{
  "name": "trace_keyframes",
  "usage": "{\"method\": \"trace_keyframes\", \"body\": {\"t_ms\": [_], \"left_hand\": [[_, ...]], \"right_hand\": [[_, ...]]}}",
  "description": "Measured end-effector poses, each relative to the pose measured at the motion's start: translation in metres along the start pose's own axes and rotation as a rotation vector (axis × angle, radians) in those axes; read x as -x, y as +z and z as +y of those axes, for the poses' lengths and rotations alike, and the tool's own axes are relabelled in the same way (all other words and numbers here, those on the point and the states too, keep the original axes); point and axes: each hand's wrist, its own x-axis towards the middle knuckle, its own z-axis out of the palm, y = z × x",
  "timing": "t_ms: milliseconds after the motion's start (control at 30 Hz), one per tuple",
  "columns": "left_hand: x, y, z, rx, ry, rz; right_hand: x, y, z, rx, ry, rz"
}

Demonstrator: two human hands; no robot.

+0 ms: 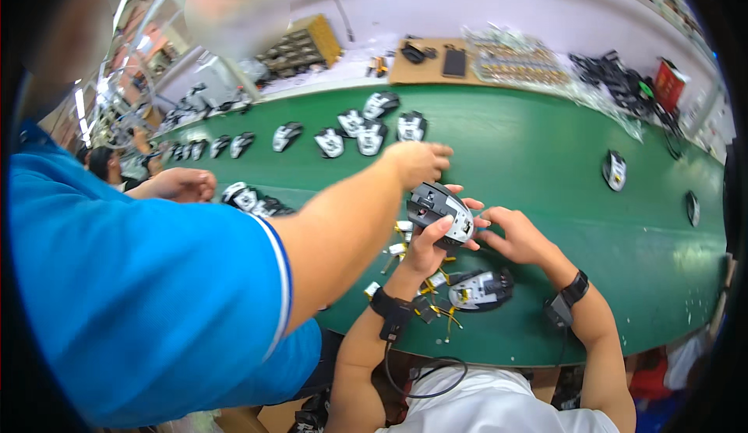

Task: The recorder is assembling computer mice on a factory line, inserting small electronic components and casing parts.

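Observation:
My left hand [428, 250] grips a black and silver-grey computer mouse [460, 227], thumb across its face and fingertips showing past its far edge. Close by on the right is my right hand [518, 237], its thumb and forefinger apart beside the mouse's right end; whether they touch it is hard to see. Below my hands another mouse [477, 290] lies on the green work surface [545, 316]. Small silver battery packs [436, 279] with yellow tape and short wires are scattered around my left wrist, partly hidden by it.
At my left a co-worker in a blue shirt [156, 300] reaches an arm [351, 207] across, a hand [421, 162] just beyond my mouse. Several mice [370, 135] stand farther back, with two [615, 171] [693, 209] at right. A cardboard sheet [428, 71] and bagged parts line the back ledge.

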Motion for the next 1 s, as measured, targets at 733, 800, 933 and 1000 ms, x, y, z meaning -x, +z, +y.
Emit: {"method": "trace_keyframes", "body": {"t_ms": [733, 800, 933, 1000], "left_hand": [[0.014, 0.018, -0.035, -0.449, -0.228, -0.107], [0.015, 0.017, -0.033, -0.477, -0.215, -0.117], [0.011, 0.015, -0.023, -0.603, -0.246, -0.085], [0.006, 0.006, 0.003, -0.824, -0.378, -0.155]], "right_hand": [[0.052, -0.012, -0.01, -0.193, 0.266, 0.361], [0.048, -0.013, -0.012, -0.178, 0.272, 0.362], [0.032, -0.029, -0.007, -0.214, 0.22, 0.134], [0.018, -0.051, -0.004, -0.153, 0.224, -0.268]]}}
